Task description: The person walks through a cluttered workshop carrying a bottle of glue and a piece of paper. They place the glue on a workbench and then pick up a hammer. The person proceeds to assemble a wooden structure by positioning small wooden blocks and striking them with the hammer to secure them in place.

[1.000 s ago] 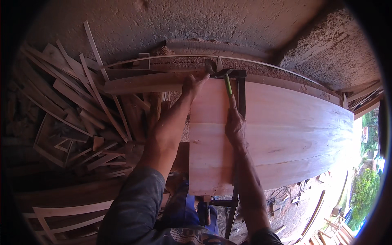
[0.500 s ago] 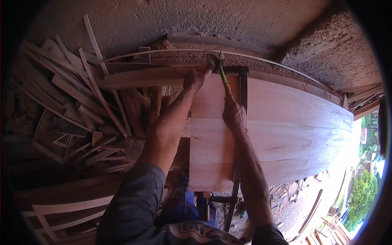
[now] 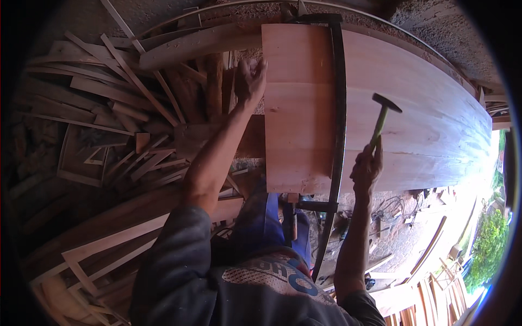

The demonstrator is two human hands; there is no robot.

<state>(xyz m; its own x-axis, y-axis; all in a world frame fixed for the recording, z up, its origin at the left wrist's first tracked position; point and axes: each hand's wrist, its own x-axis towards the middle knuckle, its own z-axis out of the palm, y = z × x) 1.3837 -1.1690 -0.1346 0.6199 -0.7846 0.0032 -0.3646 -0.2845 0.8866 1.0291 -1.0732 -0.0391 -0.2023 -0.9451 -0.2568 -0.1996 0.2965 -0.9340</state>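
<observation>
A hammer with a dark metal head and a green-yellow handle is in my right hand. Its head is raised over the wide wooden panel, to the right of the clamp. My left hand is at the panel's left edge with its fingers curled; whatever lies inside them, if anything, is hidden. A long dark bar clamp crosses the panel from its far edge to its near edge. The clamp's near jaw, with its screw handle, is close to my legs, by a small wood block.
Wood strips and offcuts lie piled at the left, with a pale wooden frame nearer me. A curved board stretches beyond my left hand. Cables and scraps litter the floor at right, by a bright opening with greenery.
My right hand has brought the hammer away from the clamp's far end, rightward and nearer me. The left hand has left the clamp's far end for the panel's left edge. The view has tilted down.
</observation>
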